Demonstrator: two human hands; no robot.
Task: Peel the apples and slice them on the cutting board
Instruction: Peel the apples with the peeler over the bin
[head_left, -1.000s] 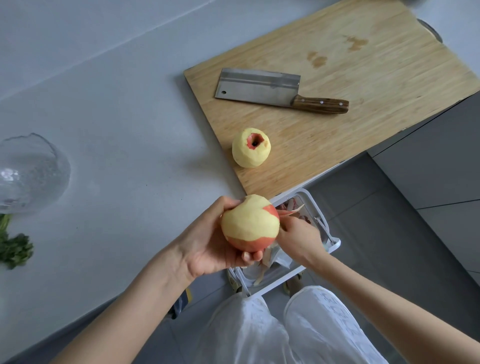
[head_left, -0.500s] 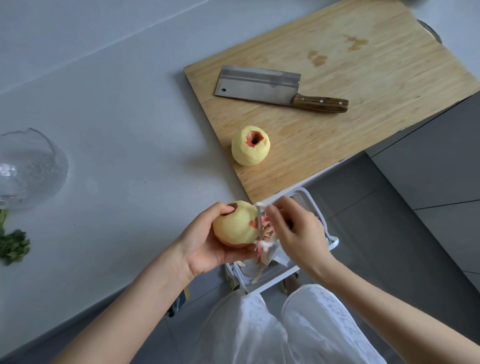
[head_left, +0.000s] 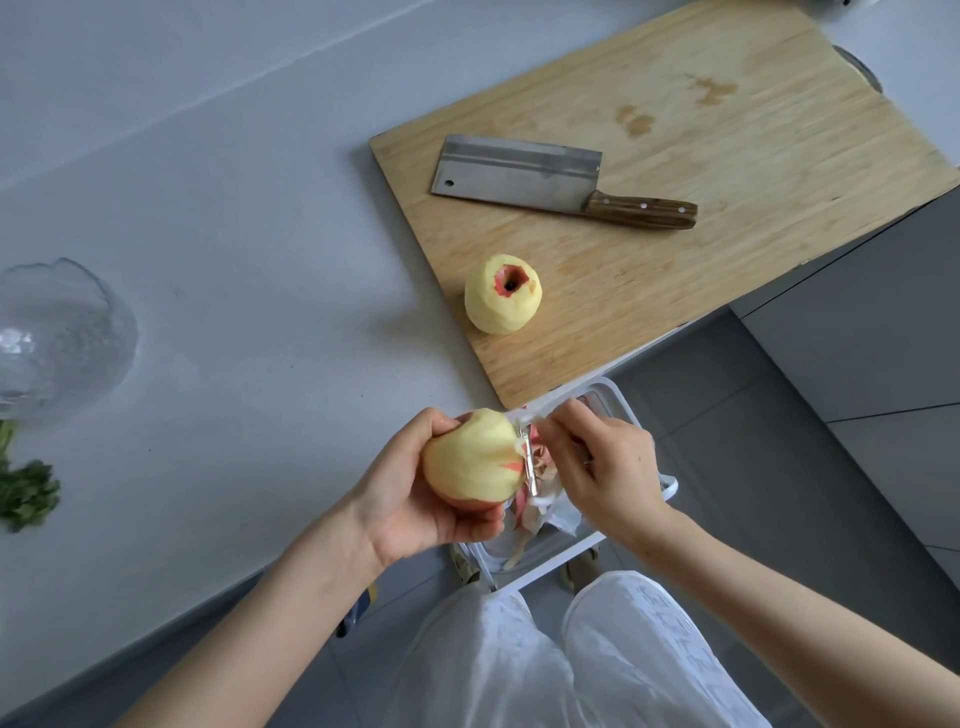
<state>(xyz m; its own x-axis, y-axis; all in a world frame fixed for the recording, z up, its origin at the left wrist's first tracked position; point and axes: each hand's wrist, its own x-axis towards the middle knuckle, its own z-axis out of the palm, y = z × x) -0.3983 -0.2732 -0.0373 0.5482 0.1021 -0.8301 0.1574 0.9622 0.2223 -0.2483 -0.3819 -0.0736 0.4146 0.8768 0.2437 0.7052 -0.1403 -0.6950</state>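
Counter (head_left: 249, 234): cutting board (head_left: 737, 150), bowl (head_left: 62, 338), herbs (head_left: 28, 496)

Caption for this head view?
Left hand holds a mostly peeled apple; right hand presses a peeler against it above a bin.

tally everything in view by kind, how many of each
apples: 2, the peeled apple on the board and the held apple
cutting board: 1
cleaver: 1
peeler: 1
glass bowl: 1
herb bunch: 1
waste bin: 1
total: 8
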